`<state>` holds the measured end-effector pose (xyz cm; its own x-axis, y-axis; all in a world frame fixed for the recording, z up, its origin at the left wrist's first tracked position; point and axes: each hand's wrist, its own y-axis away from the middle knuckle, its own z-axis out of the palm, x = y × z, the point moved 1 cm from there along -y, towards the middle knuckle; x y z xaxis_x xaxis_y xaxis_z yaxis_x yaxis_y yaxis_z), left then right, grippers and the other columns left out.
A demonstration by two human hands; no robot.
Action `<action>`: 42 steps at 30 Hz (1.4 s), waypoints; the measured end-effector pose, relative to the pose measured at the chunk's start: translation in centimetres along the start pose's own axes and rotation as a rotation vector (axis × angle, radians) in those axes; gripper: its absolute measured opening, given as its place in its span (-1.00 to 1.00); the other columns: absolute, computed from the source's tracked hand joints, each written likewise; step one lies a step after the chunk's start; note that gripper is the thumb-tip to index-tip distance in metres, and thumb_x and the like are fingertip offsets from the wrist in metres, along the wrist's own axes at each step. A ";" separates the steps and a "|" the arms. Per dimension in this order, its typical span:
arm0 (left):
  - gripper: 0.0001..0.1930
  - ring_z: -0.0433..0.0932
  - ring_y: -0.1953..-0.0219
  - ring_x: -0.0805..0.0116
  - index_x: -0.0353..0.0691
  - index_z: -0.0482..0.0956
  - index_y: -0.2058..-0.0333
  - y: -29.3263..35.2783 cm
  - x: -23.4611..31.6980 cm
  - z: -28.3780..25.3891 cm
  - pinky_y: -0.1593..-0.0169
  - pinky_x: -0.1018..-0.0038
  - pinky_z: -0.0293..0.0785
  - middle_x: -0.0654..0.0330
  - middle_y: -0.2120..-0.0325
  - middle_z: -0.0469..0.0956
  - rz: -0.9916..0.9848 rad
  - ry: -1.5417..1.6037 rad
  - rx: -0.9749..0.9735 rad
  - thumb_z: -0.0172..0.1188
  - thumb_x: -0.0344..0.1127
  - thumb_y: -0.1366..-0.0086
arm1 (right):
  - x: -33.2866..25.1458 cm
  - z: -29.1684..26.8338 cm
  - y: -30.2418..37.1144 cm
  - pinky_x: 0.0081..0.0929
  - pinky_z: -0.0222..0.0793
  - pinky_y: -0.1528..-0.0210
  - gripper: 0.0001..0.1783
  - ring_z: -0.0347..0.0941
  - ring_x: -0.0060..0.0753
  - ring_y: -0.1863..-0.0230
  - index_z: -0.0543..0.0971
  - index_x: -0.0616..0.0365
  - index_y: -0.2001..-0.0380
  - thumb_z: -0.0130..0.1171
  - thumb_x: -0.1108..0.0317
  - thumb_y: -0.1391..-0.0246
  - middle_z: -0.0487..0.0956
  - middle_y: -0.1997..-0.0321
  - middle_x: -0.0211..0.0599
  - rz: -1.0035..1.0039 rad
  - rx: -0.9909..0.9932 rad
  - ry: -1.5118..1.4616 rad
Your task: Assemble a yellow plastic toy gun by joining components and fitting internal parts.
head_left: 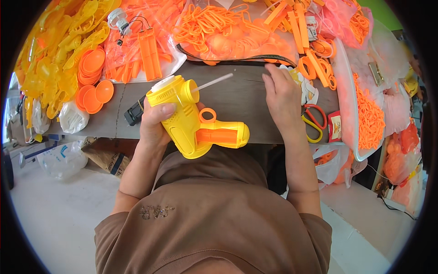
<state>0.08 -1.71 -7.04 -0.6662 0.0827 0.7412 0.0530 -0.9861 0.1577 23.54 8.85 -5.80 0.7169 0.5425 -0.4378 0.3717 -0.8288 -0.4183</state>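
Observation:
My left hand point(156, 119) grips a yellow toy gun point(175, 123) by its body, thumb on the near side and the other fingers mostly behind it. The toy has a ring-shaped orange trigger point(208, 115), an orange panel point(216, 136) in its handle, and a white round part point(163, 83) at its upper end. A thin whitish tube point(213, 82) sticks out from its side opening toward the upper right. My right hand point(283, 93) hovers over the table's right part, fingers loosely apart with nothing visible in them. It is nearest the white and yellow flat pieces point(309, 91).
Piles of yellow shells point(59, 59) and orange discs point(92, 64) lie at left. Orange frames point(212, 23) fill a bag at the back. Scissors point(315, 121) lie right of my hand, beside a tub point(353, 132) of orange rings. A black block point(134, 113) sits at left.

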 end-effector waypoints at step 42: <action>-0.39 0.60 0.31 0.05 -0.45 0.35 0.03 -0.2 2.8 0.0 0.22 0.27 0.59 -0.09 0.27 0.53 0.172 0.028 0.143 0.19 -0.20 0.06 | -5.2 -2.0 2.0 -0.53 0.51 0.20 -0.56 0.49 -0.47 0.21 0.35 0.34 -0.04 0.15 0.38 -0.13 0.50 0.12 -0.19 0.439 -0.673 -1.265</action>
<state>-1.79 -1.25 -4.93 -0.6583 -0.0914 0.7472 0.2719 -0.9545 0.1228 21.73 4.09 -2.74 0.0009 -0.2939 -0.9558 0.7149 -0.6682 0.2062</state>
